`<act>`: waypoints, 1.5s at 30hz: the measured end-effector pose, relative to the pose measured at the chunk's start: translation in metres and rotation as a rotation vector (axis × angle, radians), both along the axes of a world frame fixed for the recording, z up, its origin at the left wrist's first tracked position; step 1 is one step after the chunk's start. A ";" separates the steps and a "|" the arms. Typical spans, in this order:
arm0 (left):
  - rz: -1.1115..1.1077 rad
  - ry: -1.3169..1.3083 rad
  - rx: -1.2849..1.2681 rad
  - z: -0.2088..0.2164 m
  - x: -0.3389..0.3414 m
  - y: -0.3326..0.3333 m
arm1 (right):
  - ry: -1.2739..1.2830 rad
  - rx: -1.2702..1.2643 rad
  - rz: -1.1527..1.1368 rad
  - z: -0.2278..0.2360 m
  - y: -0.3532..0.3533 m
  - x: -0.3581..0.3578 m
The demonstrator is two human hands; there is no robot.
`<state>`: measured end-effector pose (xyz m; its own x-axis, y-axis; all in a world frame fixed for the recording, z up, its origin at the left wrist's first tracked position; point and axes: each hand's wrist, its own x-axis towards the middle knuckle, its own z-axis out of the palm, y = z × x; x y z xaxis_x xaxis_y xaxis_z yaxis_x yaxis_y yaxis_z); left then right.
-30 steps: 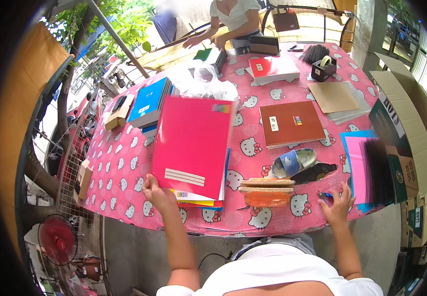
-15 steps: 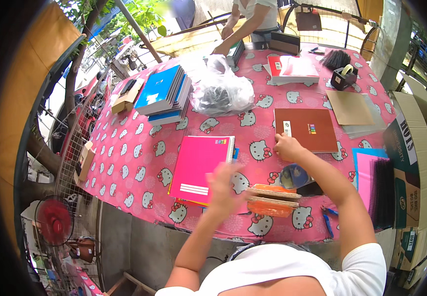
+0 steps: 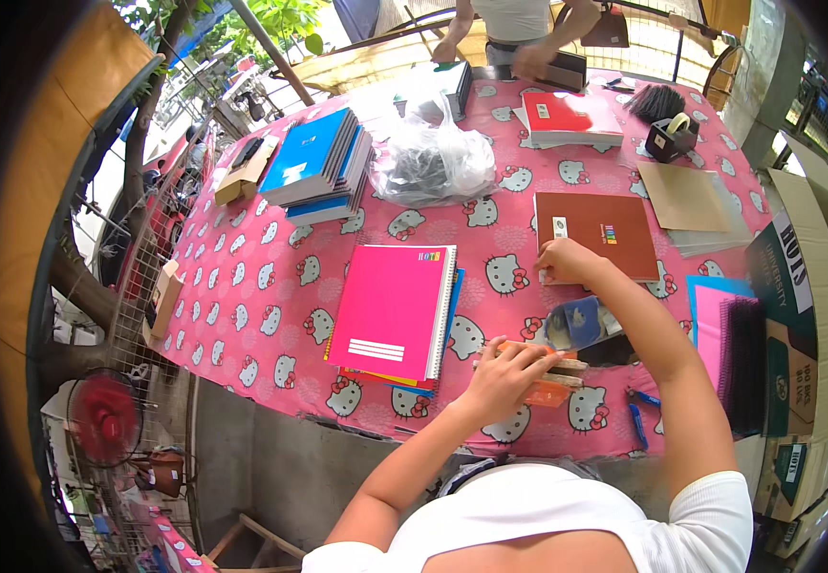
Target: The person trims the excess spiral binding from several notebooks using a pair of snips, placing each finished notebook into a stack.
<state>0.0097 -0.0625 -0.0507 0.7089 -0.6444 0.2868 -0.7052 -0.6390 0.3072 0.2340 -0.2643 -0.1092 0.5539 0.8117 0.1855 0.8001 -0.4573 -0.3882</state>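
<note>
My left hand (image 3: 507, 384) lies over an orange-covered block (image 3: 549, 392) with rough brown edges near the table's front, its fingers curving across the top. My right hand (image 3: 569, 261) is closed at the lower left corner of a brown notebook (image 3: 600, 224); its fingertips are partly hidden. Between the two arms sits a round, blue-centred container (image 3: 576, 325). To the left of my left hand, a pink spiral notebook (image 3: 390, 306) rests on a few yellow and blue ones.
Blue notebooks (image 3: 311, 158) are stacked left of a clear plastic bag (image 3: 433, 162). A tape dispenser (image 3: 672, 138), black bristle-like strands (image 3: 657, 103) and red-covered books (image 3: 571, 119) stand far right. Blue cutters (image 3: 638, 425) lie near the front edge; a co-worker's hands (image 3: 533, 62) work opposite.
My left hand has moved right, from beside the pink notebook onto the orange block. My right hand stays at the brown notebook's corner. The co-worker's hands have shifted apart.
</note>
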 end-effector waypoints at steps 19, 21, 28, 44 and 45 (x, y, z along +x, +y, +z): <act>0.015 0.011 -0.017 0.001 0.000 0.001 | 0.043 -0.179 -0.066 0.019 0.001 -0.011; 0.016 0.021 -0.012 0.001 0.000 0.001 | 0.088 -0.133 -0.032 0.023 -0.002 -0.011; 0.012 0.011 -0.007 0.001 0.000 0.000 | 0.114 -0.160 -0.026 0.016 -0.002 -0.007; 0.028 0.028 -0.016 0.000 -0.001 -0.001 | 0.037 0.004 -0.145 -0.003 -0.011 -0.019; 0.028 0.030 -0.019 0.000 -0.001 -0.001 | 0.056 0.005 -0.143 -0.002 -0.011 -0.019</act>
